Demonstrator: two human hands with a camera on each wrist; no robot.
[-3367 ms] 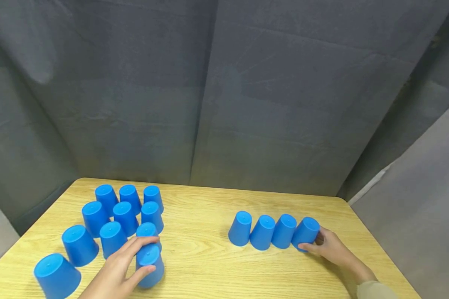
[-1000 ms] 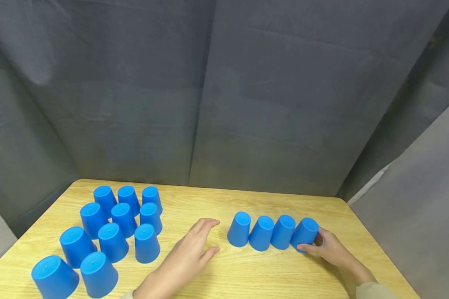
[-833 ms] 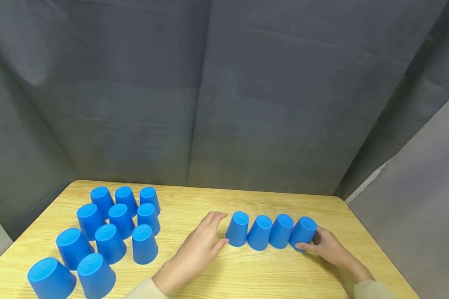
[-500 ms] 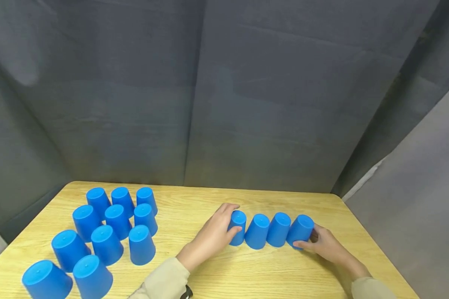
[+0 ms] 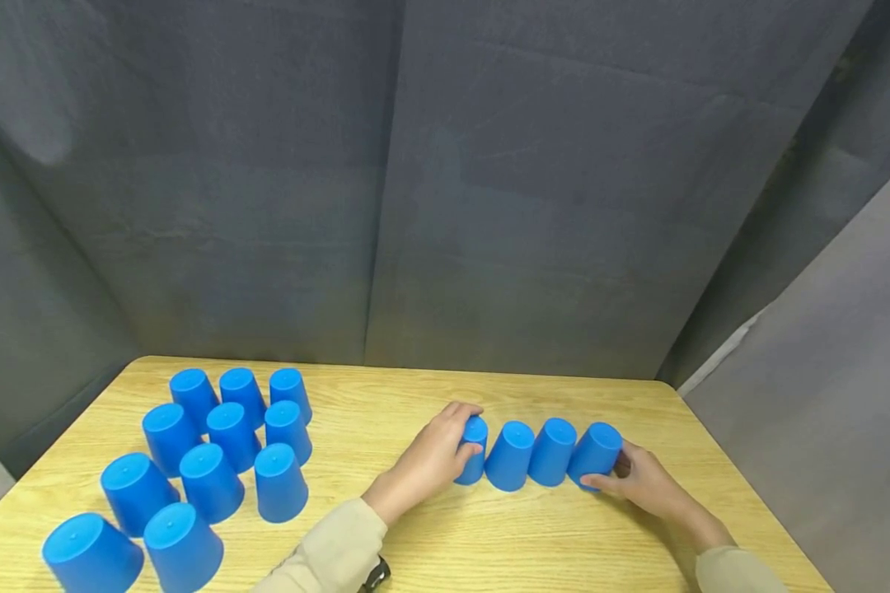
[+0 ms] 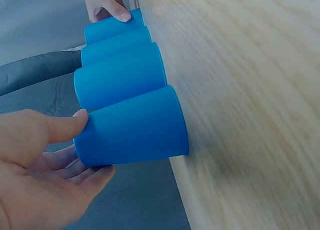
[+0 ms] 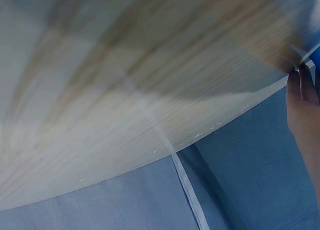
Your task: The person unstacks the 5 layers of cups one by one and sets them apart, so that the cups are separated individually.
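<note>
Several blue plastic cups stand upside down in a row at the right of the table. My left hand (image 5: 432, 455) grips the leftmost cup (image 5: 476, 431) of that row, thumb on the near side and fingers around the far side. At the other end, my right hand (image 5: 648, 486) holds the rightmost cup (image 5: 597, 451) between thumb and fingers. Two middle cups, one (image 5: 511, 457) beside the left cup and another (image 5: 553, 453), fill the space between. The left wrist view shows the gripped cup (image 6: 135, 127) with its rim at the tabletop. Only fingers (image 7: 306, 92) and a cup's edge show in the right wrist view.
More upside-down blue cups, such as a near one (image 5: 184, 548), stand in staggered rows on the left of the wooden table (image 5: 386, 412). Grey cloth (image 5: 267, 206) hangs behind the table, and a paler panel (image 5: 823, 371) stands at its right.
My left hand let go of a cup among the left group, moved right and took hold of the row's leftmost cup. That left cup now stands nearer the front. My right hand keeps its hold.
</note>
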